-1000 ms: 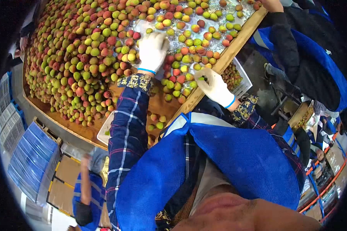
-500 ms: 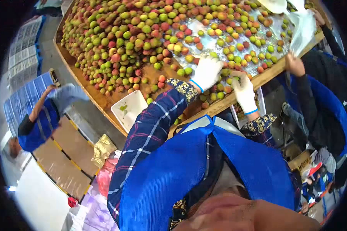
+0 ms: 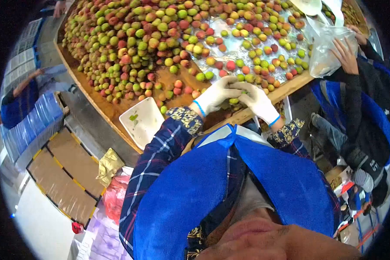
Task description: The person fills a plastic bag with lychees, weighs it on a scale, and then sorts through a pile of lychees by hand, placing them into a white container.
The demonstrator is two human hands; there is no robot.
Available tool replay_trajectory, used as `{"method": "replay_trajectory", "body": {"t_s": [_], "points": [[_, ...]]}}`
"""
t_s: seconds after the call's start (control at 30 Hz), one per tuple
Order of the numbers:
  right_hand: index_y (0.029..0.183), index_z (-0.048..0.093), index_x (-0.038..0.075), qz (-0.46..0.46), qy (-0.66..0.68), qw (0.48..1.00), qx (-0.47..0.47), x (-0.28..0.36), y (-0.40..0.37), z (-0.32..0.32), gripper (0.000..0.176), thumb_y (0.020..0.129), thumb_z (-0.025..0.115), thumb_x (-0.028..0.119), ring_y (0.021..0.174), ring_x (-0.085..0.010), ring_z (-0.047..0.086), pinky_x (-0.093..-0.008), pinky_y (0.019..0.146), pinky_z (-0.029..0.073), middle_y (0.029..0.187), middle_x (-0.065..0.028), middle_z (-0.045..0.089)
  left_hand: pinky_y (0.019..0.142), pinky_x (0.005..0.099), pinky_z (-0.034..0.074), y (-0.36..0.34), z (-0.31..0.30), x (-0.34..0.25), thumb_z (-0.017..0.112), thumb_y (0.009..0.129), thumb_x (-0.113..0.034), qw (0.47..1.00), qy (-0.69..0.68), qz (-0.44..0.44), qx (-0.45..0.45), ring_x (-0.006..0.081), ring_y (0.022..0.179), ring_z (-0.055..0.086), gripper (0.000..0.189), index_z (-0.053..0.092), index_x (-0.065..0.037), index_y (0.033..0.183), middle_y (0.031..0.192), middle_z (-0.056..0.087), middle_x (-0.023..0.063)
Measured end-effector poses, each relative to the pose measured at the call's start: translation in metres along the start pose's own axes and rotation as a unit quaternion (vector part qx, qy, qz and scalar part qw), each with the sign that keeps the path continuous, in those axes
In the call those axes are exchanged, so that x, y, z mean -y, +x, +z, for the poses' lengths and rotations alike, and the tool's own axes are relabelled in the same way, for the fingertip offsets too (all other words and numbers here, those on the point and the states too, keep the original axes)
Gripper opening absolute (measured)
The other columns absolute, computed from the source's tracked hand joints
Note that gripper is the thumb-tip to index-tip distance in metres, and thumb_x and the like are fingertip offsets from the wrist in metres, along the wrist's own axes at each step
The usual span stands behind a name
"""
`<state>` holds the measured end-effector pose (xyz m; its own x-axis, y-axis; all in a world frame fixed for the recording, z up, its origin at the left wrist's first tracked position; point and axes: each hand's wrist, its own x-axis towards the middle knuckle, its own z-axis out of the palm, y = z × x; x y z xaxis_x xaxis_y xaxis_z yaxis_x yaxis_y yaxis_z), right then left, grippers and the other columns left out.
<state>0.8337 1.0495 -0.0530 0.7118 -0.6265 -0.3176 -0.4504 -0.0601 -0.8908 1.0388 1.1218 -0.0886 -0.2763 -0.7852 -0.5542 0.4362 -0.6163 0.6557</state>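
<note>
1. Wooden sorting table (image 3: 117,113), heaped with red and green lychees (image 3: 151,39); a white tray (image 3: 145,121) sits at its edge.
2. Gloved left hand (image 3: 216,94) and right hand (image 3: 258,100) meet, both pinched round one green lychee (image 3: 234,101) at the table's near edge.
3. Light, firm and bumpy-skinned, I'd judge; grip it gently round the middle.

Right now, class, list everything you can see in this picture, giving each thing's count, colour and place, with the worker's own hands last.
fruits: too many to count, red and green, heaped over the table
table: one, brown wood, under the fruits
silver sheet: one, silver, under the far fruits
tray: one, white, table's near edge
plastic bag: one, clear, in a co-worker's hand, right
flat boxes: a stack, blue, floor at left
cardboard sheets: several, brown, floor
left hand: white glove, over a green fruit
right hand: white glove, fingertips meeting the left hand
</note>
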Motion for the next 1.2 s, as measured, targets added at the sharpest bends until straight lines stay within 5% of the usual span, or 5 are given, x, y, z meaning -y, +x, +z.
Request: {"method": "replay_trajectory", "body": {"t_s": [0.37, 0.5, 0.53, 0.87, 1.2], "points": [[0.125, 0.077, 0.010, -0.011, -0.099, 0.995, 0.005, 0.002, -0.010, 0.003, 0.031, 0.097, 0.072, 0.020, 0.112, -0.0399, 0.070, -0.0478, 0.097, 0.056, 0.117, -0.0186, 0.074, 0.098, 0.0333, 0.062, -0.029, -0.002, 0.019, 0.060, 0.113, -0.024, 0.962, -0.235, -0.135, 0.040, 0.0184, 0.116, 0.070, 0.043, 0.058, 0.001, 0.148, 0.137, 0.066, 0.0093], [0.126, 0.077, 0.010, -0.015, -0.126, 0.992, 0.013, 0.005, -0.001, 0.003, 0.031, 0.099, 0.071, 0.022, 0.108, -0.0416, 0.070, -0.0494, 0.093, 0.057, 0.112, -0.0215, 0.074, 0.067, 0.0244, 0.049, -0.025, 0.002, 0.020, 0.067, 0.108, -0.018, 0.990, -0.121, -0.061, -0.035, 0.0085, 0.078, 0.063, 0.032, 0.070, 0.005, 0.129, 0.093, 0.070, 0.0016], [0.125, 0.078, 0.011, -0.005, -0.150, 0.988, 0.029, 0.008, 0.003, 0.001, 0.029, 0.099, 0.071, 0.024, 0.107, -0.0416, 0.071, -0.0496, 0.092, 0.057, 0.112, -0.0201, 0.075, 0.080, 0.0287, 0.057, -0.020, -0.006, 0.024, 0.066, 0.109, -0.019, 0.994, -0.097, -0.047, 0.008, 0.0144, 0.087, 0.069, 0.037, 0.065, 0.007, 0.136, 0.113, 0.072, 0.0068], [0.123, 0.074, 0.000, 0.083, -0.031, 0.992, -0.092, 0.010, 0.019, 0.006, 0.026, 0.101, 0.069, 0.013, 0.103, -0.0262, 0.076, -0.0379, 0.091, 0.058, 0.110, -0.0172, 0.078, 0.082, 0.0289, 0.055, -0.004, 0.004, 0.012, 0.071, 0.106, -0.016, 0.983, -0.164, 0.038, -0.068, 0.0140, 0.096, 0.068, 0.032, 0.070, 0.006, 0.129, 0.109, 0.072, 0.0081], [0.120, 0.073, 0.000, 0.112, -0.022, 0.983, -0.146, -0.005, 0.018, 0.001, 0.024, 0.104, 0.065, 0.016, 0.093, -0.0241, 0.075, -0.0365, 0.086, 0.058, 0.107, -0.0160, 0.076, 0.096, 0.0368, 0.055, 0.002, 0.020, -0.001, 0.086, 0.089, -0.026, 0.921, 0.260, 0.206, -0.206, 0.0247, 0.106, 0.070, 0.045, 0.071, -0.003, 0.124, 0.113, 0.074, 0.0140]]}}
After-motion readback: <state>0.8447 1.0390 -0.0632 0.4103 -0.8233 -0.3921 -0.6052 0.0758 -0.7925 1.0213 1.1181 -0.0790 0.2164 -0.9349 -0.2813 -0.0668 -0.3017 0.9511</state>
